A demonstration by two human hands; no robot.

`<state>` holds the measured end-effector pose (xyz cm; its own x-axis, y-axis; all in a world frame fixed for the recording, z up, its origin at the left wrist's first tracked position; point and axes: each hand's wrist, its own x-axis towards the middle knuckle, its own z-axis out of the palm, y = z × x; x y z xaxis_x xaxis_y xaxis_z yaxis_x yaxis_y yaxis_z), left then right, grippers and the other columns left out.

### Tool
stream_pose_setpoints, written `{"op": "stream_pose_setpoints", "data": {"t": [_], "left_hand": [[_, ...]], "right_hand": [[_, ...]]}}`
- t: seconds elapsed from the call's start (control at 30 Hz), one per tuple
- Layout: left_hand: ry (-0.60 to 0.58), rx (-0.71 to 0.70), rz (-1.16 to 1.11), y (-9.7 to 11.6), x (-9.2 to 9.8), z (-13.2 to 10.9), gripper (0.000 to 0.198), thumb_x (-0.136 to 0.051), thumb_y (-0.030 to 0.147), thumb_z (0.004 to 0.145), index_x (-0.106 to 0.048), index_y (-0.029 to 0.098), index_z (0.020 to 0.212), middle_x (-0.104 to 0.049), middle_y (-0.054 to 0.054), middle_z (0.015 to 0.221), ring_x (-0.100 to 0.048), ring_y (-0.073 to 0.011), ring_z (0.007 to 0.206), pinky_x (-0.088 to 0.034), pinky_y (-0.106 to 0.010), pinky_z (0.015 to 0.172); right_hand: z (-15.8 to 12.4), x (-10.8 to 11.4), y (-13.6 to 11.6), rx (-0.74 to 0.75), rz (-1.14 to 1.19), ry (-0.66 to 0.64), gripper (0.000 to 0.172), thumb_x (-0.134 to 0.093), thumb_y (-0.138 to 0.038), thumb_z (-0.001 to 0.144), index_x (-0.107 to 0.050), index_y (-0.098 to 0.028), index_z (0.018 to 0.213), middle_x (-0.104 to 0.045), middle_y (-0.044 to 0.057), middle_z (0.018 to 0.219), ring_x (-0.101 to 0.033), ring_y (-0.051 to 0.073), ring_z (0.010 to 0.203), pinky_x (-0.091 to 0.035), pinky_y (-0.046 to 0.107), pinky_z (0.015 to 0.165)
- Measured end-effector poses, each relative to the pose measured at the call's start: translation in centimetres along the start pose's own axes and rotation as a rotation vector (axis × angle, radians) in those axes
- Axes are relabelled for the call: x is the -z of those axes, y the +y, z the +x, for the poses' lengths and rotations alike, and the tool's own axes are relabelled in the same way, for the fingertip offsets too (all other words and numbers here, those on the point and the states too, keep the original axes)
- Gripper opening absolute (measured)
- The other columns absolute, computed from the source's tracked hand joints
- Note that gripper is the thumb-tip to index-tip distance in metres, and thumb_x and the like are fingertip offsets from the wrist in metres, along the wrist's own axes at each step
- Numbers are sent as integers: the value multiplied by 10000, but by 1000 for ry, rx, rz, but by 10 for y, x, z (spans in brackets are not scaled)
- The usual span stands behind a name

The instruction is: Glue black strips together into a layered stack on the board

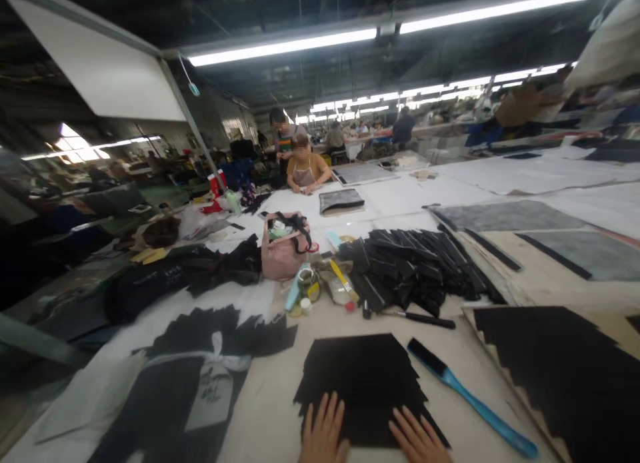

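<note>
A fanned stack of black fabric pieces [364, 383] lies on the pale table in front of me. My left hand [324, 431] rests flat on its near left corner, fingers stretched out. On the near right corner lies my right hand [416, 436], also flat with fingers apart. Neither hand grips anything. Just right of the stack is a brush with a blue handle [480, 403] and dark bristles, angled towards me. The wrists are cut off by the bottom edge of the view.
Left is a dark bundle [165, 396] tied with white ribbon and labelled. Another black stack [555, 376] lies right. Beyond are a pink bag [284, 255], a yellow-handled brush [342, 276] and a heap of black strips [405, 263]. A co-worker [307, 166] sits across the table.
</note>
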<state>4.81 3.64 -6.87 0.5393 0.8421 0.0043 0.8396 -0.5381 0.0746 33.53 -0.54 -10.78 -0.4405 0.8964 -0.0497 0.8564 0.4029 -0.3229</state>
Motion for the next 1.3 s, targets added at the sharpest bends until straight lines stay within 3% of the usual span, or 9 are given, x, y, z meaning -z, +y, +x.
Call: {"op": "stream_pose_setpoints", "data": {"t": [0.07,0.17,0.3,0.4,0.5,0.63,0.93,1.2,1.3], "left_hand": [[-44,-59,-21,-7,14,-18,539,-351,395,900,-239,251,1407,-218,-36,1429,-259,-266,1309,-262,-522,1028],[-63,-155,-36,-19,29,-32,494,-316,361,919,-278,239,1396,-241,-22,1437,-222,-234,1320,-162,-481,1066],[15,-322,-19,-29,31,-37,463,-319,328,919,-352,224,1369,-279,-17,1430,-154,-199,1335,52,-443,1080],[91,-498,-29,-31,27,-36,439,-324,321,913,-408,231,1334,-296,-5,1424,-125,-197,1338,103,-461,1065],[126,-599,-47,-33,26,-32,411,-329,306,910,-456,223,1292,-330,-5,1406,-143,-197,1331,91,-474,1066],[156,-598,-133,-34,27,-30,380,-352,313,913,-495,218,1252,-391,-9,1367,-204,-174,1308,48,-443,1083],[112,-426,-271,-32,24,-40,348,-397,277,908,-499,224,1236,-572,-12,1129,-437,-131,1079,-164,-336,1047],[197,-373,-241,-25,23,-47,295,-406,177,849,-601,170,1071,-583,-69,986,-462,-192,951,-316,-371,905],[219,-332,-189,-18,23,-56,305,-396,142,825,-610,151,1042,-575,-89,979,-459,-206,939,-345,-371,857]], "right_hand": [[-28,10,-2,23,-44,1,611,-459,-439,829,-259,-295,1387,-236,53,1417,-258,312,1294,-301,542,1000],[-61,18,4,-57,-93,26,519,-449,-387,851,-370,-274,1352,-288,75,1415,-260,280,1307,-271,508,1019],[-84,20,7,-139,-173,157,435,-368,-357,893,-458,-245,1305,-377,79,1380,-314,231,1286,-271,457,1025],[-85,23,0,-184,-236,253,405,-355,-319,893,-522,-230,1251,-425,72,1348,-338,212,1268,-278,418,1023],[-80,29,-8,-205,-292,301,391,-369,-297,876,-567,-201,1199,-463,83,1312,-361,209,1249,-286,403,1018],[-77,36,-13,-194,-315,339,378,-381,-270,859,-589,-161,1154,-483,105,1286,-365,212,1242,-297,403,1010],[-78,35,-11,-173,-288,381,358,-415,-259,846,-579,-134,1140,-481,127,1268,-371,228,1230,-311,418,1010],[-79,36,-10,-132,-92,485,216,-480,-311,835,-612,-158,910,-527,129,1173,-456,240,1134,-363,445,963],[-82,44,-2,-74,-54,472,223,-466,-332,842,-615,-182,916,-523,113,1174,-488,214,1090,-419,388,914]]}}
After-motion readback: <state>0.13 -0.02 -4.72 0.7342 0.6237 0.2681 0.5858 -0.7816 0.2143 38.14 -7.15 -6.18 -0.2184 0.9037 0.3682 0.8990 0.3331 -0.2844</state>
